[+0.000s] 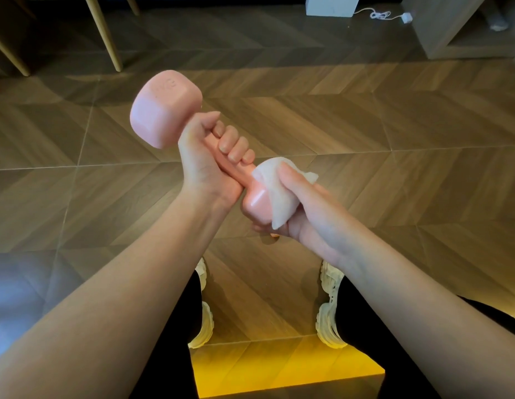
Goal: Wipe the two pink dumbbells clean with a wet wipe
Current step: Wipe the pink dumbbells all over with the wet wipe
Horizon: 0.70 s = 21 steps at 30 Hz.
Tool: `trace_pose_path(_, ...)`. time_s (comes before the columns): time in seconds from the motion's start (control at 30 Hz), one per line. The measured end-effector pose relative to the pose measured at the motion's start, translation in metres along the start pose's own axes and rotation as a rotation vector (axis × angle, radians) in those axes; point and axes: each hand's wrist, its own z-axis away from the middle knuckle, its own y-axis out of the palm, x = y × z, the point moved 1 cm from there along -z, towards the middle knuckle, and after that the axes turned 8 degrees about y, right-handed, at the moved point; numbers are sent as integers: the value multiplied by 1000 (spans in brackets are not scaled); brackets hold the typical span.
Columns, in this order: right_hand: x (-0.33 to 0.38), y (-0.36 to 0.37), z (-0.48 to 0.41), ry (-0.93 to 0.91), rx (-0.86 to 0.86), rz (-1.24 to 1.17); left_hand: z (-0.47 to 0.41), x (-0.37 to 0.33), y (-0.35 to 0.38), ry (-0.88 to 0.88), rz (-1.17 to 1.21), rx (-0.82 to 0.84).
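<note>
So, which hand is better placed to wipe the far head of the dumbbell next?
Right. The right hand holds the wet wipe around the near head; the left hand grips the handle of the pink dumbbell and is probably needed to steady it.

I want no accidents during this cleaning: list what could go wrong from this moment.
The glossy pink square-headed dumbbell is held in the air, left hand round its handle; dampness there could let it slip towards the white chunky sneakers below. The right hand bunches the white wet wipe around the lower head only, so the upper head might get missed.
</note>
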Motion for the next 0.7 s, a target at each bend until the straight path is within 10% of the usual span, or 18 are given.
trace_pose_path(0.23, 3, -10, 6, 12, 192, 14, -3, -7, -3, -2, 55, -44)
trace_pose_path(0.7, -3, -5, 1, -173, -136, 366, -1, 6, -2, -37, -29, -240)
